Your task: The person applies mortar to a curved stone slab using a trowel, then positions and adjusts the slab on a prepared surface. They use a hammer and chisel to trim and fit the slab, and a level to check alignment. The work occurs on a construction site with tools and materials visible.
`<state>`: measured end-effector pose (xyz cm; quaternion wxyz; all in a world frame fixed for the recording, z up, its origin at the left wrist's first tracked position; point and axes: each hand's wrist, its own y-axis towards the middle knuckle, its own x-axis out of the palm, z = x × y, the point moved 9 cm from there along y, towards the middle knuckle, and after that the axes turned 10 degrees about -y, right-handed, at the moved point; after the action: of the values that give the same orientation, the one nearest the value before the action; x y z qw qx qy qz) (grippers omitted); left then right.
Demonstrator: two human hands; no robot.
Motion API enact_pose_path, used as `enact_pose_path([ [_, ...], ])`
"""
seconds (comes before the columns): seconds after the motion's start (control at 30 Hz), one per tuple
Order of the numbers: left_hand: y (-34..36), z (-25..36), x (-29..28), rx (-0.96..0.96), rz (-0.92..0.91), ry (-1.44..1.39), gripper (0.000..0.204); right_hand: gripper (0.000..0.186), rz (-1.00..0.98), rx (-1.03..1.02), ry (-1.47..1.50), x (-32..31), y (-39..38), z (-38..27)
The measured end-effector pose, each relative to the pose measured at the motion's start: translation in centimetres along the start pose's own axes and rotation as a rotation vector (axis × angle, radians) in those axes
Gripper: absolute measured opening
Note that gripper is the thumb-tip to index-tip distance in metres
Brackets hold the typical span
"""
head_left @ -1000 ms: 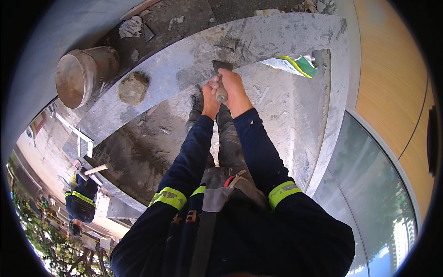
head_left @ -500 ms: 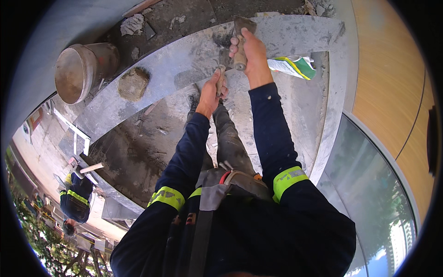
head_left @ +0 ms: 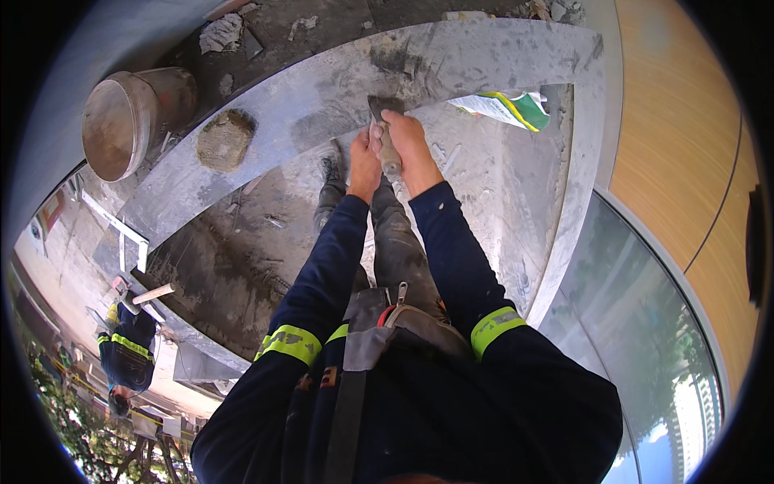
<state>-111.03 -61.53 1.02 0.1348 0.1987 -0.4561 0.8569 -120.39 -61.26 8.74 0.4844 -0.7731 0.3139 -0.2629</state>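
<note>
My right hand (head_left: 409, 153) is wrapped round the handle of a putty knife (head_left: 390, 160), whose dark, flat blade points away from me. Close against it, my left hand (head_left: 365, 167) is closed, with a narrow greyish piece showing at its fingertips; what it is I cannot make out. Both hands are together just on the near side of a curved, dusty grey stone slab (head_left: 322, 85). Grey smears and damp-looking patches mark its top. On the slab to the left lies a round mound of mortar (head_left: 226, 139).
A dirty bucket (head_left: 121, 125) lies tipped at the left. A green and white bag (head_left: 516, 110) rests beyond my right hand. Further left are a white metal frame (head_left: 121, 230), a hammer (head_left: 149, 297) and another person (head_left: 129, 347). A glass panel (head_left: 637, 339) stands at the right.
My right hand has drawn the putty knife back from the slab's far side, toward me and left, beside my left hand. The left hand has moved slightly nearer and left.
</note>
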Motion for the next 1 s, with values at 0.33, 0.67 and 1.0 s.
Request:
enact_pose_path([
  [0.33, 0.7, -0.2, 0.5, 0.055, -0.004, 0.039, 0.032, 0.029, -0.03, -0.052, 0.039, -0.7, 1.4, -1.9],
  [0.67, -0.6, 0.3, 1.4, -0.013, 0.068, 0.097, 0.037, 0.022, 0.032, -0.207, 0.027, 0.6, 6.0, -7.3],
  [1.0, -13.2, 8.6, -16.7, 0.017, 0.254, 0.542, 0.042, 0.043, 0.242, -0.293, -0.633, -16.2, -1.5, -7.4],
])
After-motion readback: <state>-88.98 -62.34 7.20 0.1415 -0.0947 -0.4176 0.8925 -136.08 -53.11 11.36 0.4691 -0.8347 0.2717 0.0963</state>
